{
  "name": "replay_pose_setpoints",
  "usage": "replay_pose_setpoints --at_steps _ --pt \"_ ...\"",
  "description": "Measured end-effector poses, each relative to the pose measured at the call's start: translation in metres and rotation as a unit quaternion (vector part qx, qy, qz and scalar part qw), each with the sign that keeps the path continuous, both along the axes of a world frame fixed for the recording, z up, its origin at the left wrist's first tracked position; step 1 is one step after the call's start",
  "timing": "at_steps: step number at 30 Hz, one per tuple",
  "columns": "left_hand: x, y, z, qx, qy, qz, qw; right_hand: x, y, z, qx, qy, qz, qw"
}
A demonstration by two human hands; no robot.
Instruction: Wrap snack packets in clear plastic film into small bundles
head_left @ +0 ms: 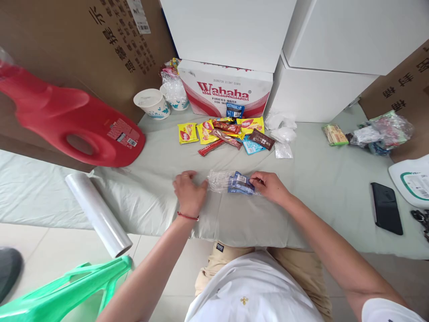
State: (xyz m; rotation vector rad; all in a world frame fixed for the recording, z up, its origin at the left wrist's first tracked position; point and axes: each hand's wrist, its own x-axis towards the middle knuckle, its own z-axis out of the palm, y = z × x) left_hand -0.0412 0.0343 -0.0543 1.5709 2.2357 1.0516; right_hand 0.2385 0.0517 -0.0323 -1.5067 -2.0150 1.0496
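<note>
Clear plastic wrap lies crumpled on the cloth-covered table, with blue snack packets at its right end. My right hand pinches the right edge of the blue packets, thumb and forefinger together. On the other side, my left hand rests with thumb and fingers apart, its thumb at the left end of the wrap. Just beyond lies a pile of snacks: yellow nabati packets, red and brown sticks, a dark brown sachet and a light blue packet.
Behind stands a Wahaha carton below white boxes. Paper cups and a red jug are left, near a film roll overhanging the edge. Crumpled clear plastic, bagged items and a black phone lie right.
</note>
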Motion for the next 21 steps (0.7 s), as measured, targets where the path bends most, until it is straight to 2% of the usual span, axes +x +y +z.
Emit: replay_pose_setpoints --at_steps 2,3,4,5,7,8,11,13,17,19,21 --pt "-0.001 -0.009 0.013 0.121 0.054 0.017 0.991 0.000 0.001 -0.001 0.000 -0.004 -0.004 1.000" --pt "0.004 -0.016 0.021 0.168 0.066 -0.018 0.983 -0.001 0.000 -0.001 0.002 -0.005 -0.003 1.000" --pt "0.012 -0.022 0.029 0.192 0.072 -0.091 0.974 -0.002 0.000 -0.001 0.006 -0.007 -0.001 1.000" --pt "0.023 -0.026 0.037 0.189 0.076 -0.201 0.958 -0.003 0.000 0.000 0.012 -0.007 0.002 1.000" --pt "0.049 -0.029 0.047 0.124 0.089 -0.410 0.899 -0.005 -0.002 0.002 0.023 -0.002 0.014 1.000" --pt "0.062 -0.026 0.048 0.083 0.096 -0.443 0.887 -0.005 -0.002 0.003 0.026 0.004 0.020 0.999" --pt "0.084 -0.009 0.035 -0.010 0.109 -0.433 0.895 0.006 -0.002 0.003 0.005 0.030 0.016 0.999" --pt "0.084 0.000 0.020 -0.040 0.085 -0.418 0.904 0.024 0.000 0.002 -0.014 0.051 -0.031 0.998" --pt "0.068 -0.001 -0.002 -0.007 0.036 -0.426 0.904 0.073 -0.003 -0.004 -0.028 0.092 -0.168 0.981" --pt "0.063 -0.005 -0.006 0.001 0.036 -0.439 0.898 0.092 -0.010 -0.006 -0.038 0.097 -0.182 0.978" --pt "0.063 -0.007 -0.007 -0.003 0.041 -0.443 0.896 0.104 -0.020 -0.007 -0.035 0.099 -0.167 0.980"
